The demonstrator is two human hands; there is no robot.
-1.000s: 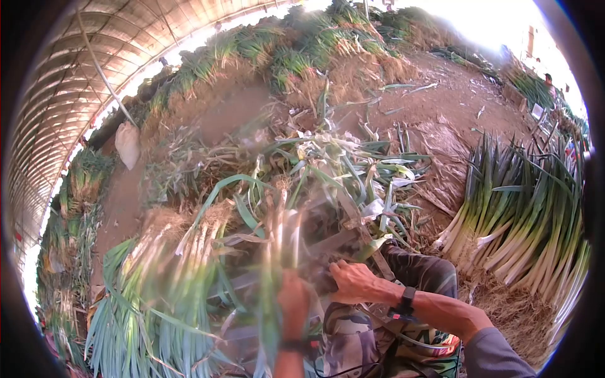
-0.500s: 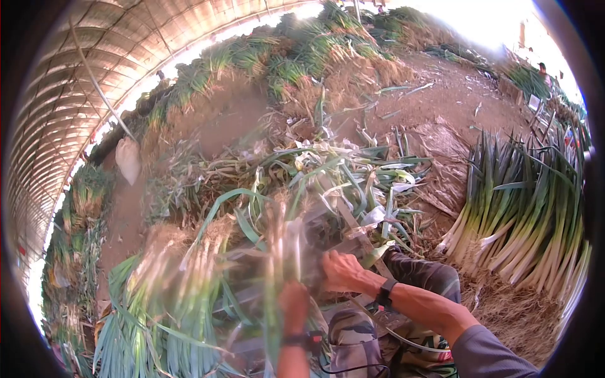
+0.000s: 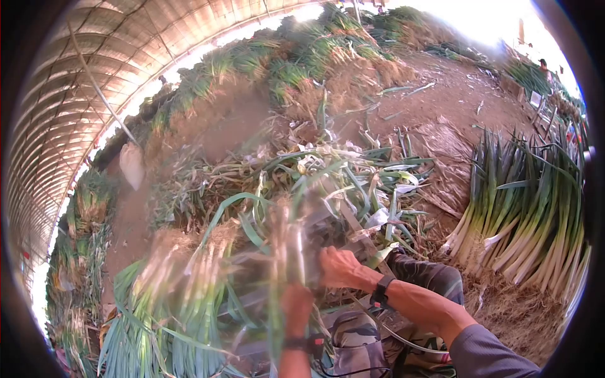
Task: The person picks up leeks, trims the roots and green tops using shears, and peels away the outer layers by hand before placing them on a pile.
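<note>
My left hand (image 3: pixel 297 310), blurred, is closed around green onions (image 3: pixel 296 246) held upright, with white stalks and roots above the fist and leaves hanging below. Just right of those stalks, my right hand (image 3: pixel 342 267) has its fingers curled shut; what they pinch, if anything, is hidden. A row of green onions (image 3: pixel 183 277) lies to the left, roots facing away and leaves toward me. In front of my hands is a heap of stripped leaves and peelings (image 3: pixel 340 167). Both wrists wear dark bands.
Neatly laid cleaned green onions (image 3: pixel 523 208) stand at the right, roots nearest me. Large piles of onions (image 3: pixel 302 57) line the back of the arched shelter. A pale bag-like object (image 3: pixel 131 165) hangs from a pole at left. My knees (image 3: pixel 356 343) are below my hands.
The view has shifted very slightly. My right hand has moved a little up and left; my left hand stays around the green onions.
</note>
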